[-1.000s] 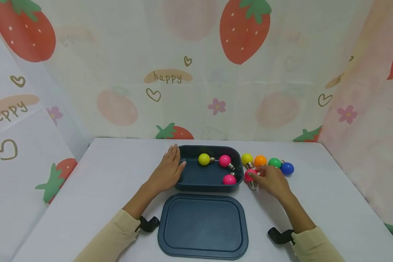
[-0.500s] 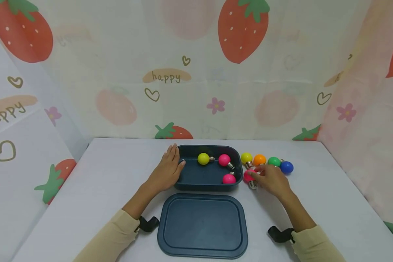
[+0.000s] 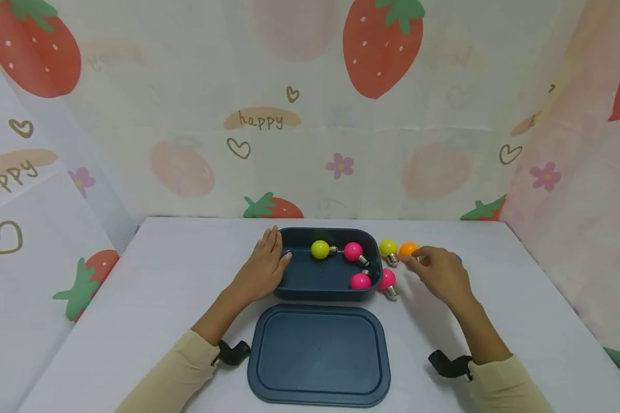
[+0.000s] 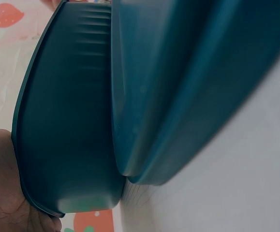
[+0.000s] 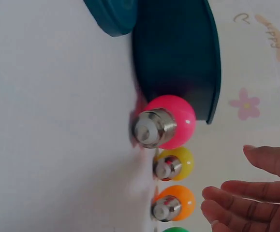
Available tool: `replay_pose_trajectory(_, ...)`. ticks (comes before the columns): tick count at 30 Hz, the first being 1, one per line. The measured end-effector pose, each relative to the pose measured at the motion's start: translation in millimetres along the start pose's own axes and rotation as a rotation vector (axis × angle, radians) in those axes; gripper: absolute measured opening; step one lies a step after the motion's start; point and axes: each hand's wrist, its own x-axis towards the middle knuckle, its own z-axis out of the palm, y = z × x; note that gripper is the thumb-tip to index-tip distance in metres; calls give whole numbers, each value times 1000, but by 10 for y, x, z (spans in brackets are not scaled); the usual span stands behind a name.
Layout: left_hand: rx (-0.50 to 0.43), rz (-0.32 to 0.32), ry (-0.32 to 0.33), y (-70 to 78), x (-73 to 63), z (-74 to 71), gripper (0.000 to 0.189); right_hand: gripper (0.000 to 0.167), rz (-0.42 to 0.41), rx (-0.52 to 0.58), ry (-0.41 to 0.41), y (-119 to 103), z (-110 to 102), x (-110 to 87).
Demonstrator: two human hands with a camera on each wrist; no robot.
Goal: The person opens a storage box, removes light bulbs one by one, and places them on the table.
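Observation:
My left hand (image 3: pixel 260 267) lies with straight fingers along the left rim of a dark blue box (image 3: pixel 328 295). Inside the box are a yellow light bulb (image 3: pixel 320 249) and two pink ones. Against the box's right end, on the table, lies another pink bulb (image 3: pixel 387 279), its metal base toward me. My right hand (image 3: pixel 441 275) hovers over the row of bulbs, thumb and fingers apart, holding nothing. Nearest to its fingertips is an orange bulb (image 3: pixel 408 249), with a yellow bulb (image 3: pixel 388 248) to its left. The right hand mostly hides a green bulb (image 5: pixel 175 229) and a blue one.
A flat dark blue lid (image 3: pixel 318 355) lies on the white table (image 3: pixel 150 275) in front of the box. Strawberry-print cloth (image 3: pixel 268 172) walls stand behind and at both sides. A black wrist camera (image 3: pixel 449 364) juts from the right sleeve, another from the left.
My right hand has let go of the pink bulb beside the box and moved to the right over the other bulbs. The left hand stays on the rim.

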Motion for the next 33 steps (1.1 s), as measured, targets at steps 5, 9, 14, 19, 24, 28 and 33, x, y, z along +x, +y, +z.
replay_pose_trajectory(5, 1, -1, 5, -19, -2, -2, 66, 41, -8, 7, 26, -52, -36, -11)
replay_pose_trajectory(9, -8, -1, 0, -21, -14, -10, 67, 43, -13, 3, 36, -103, -33, -25)
replay_pose_trajectory(14, -10, -1, 3, -31, -24, 0, 66, 42, -29, 3, 56, -168, -23, -51)
replay_pose_trajectory(19, -18, 1, 4, -20, -26, -10, 66, 42, -65, 12, 66, -235, -19, -80)
replay_pose_trajectory(24, -16, -1, 6, -13, -22, -6, 66, 43, -79, 13, 61, -284, 9, -104)
replay_pose_trajectory(28, -7, 3, 8, -11, -15, 3, 66, 40, -88, 18, 64, -338, 24, -135)
replay_pose_trajectory(33, -6, 5, 12, -15, -10, 5, 67, 38, -91, 25, 56, -432, 37, -178)
